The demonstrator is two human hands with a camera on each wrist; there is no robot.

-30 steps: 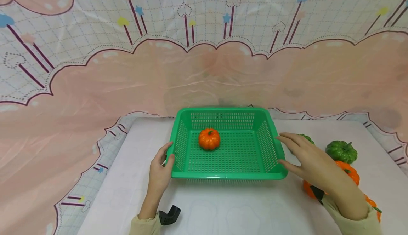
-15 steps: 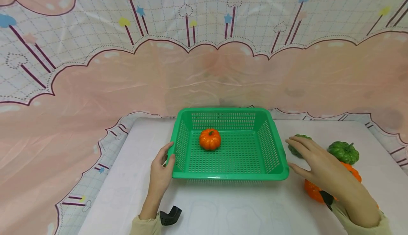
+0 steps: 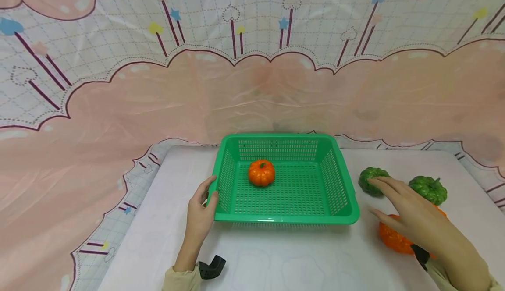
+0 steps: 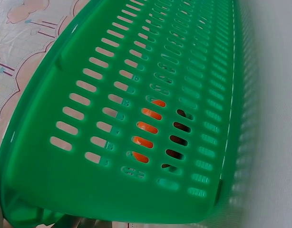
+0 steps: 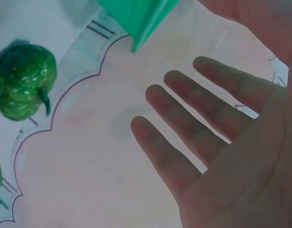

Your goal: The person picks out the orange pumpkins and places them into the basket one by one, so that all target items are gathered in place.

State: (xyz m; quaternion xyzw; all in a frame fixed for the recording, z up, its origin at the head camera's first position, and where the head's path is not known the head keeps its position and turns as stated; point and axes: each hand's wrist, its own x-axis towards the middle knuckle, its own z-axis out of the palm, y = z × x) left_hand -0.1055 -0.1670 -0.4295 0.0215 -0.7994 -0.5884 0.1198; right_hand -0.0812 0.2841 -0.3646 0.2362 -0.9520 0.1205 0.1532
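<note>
A green slotted plastic basket (image 3: 284, 219) stands on the white table, an orange toy pumpkin (image 3: 261, 173) lying inside it, left of the middle. My left hand (image 3: 199, 216) grips the basket's left rim between thumb and fingers. Through the slots in the left wrist view, parts of the orange pumpkin (image 4: 147, 128) show. To the right of the basket, my right hand (image 3: 418, 221) hovers with fingers spread and nothing held. Its fingertips overlap a green toy pumpkin (image 3: 368, 186) in the head view. An orange pumpkin (image 3: 392, 237) lies partly hidden beneath this hand.
Another green pumpkin (image 3: 429, 190) sits farther right, with more orange showing behind the right forearm. Black wrist camera mounts (image 3: 212, 267) are on both wrists. A patterned cloth backdrop (image 3: 276, 94) rises behind the table (image 3: 276, 256).
My right hand has moved away from the basket's right rim, rightward over the pumpkins, uncovering the nearer green one. The left hand, basket and pumpkin inside stay put.
</note>
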